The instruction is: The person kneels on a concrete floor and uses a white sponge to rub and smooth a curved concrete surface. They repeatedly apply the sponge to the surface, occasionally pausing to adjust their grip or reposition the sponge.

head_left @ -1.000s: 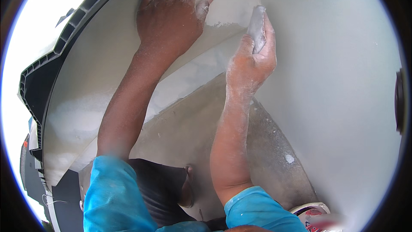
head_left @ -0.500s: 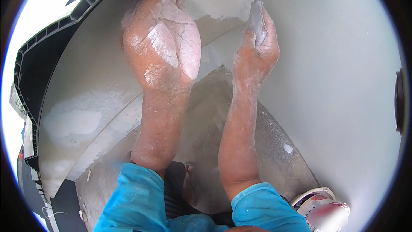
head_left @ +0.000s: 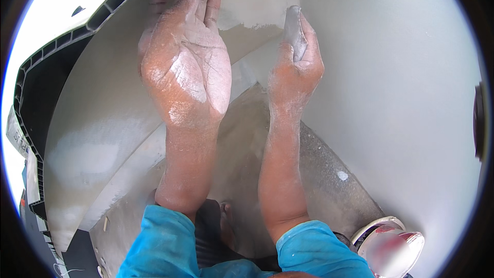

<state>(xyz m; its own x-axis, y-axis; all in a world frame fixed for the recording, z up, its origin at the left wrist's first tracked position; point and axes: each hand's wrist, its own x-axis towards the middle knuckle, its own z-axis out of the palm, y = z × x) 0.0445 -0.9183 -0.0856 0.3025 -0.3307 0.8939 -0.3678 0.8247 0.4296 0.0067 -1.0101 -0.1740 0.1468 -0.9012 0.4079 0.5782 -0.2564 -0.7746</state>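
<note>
My left hand (head_left: 190,69) is raised near the top of the view, palm showing and fingers stretched apart. White dust coats its palm and wrist, and nothing lies in it. To its right, my right hand (head_left: 297,80) is closed round a folded grey piece of sandpaper (head_left: 294,30), pinched between thumb and fingers. The sandpaper's upper end sticks out above the thumb. Both hands are in front of a pale grey wall (head_left: 381,72) and a panel (head_left: 98,123) with whitish patches; I cannot tell whether either hand touches them.
At the lower right stands an open tub (head_left: 386,224) with a stained, blurred lid or container in it. A dusty brown-grey floor (head_left: 329,185) runs into the corner between the walls. Along the left curves a dark ribbed panel edge (head_left: 31,67), bright light beyond it.
Both hands have shifted slightly left in the picture. The left hand's fingers now show more fully, spread upward. The right hand keeps hold of the sandpaper.
</note>
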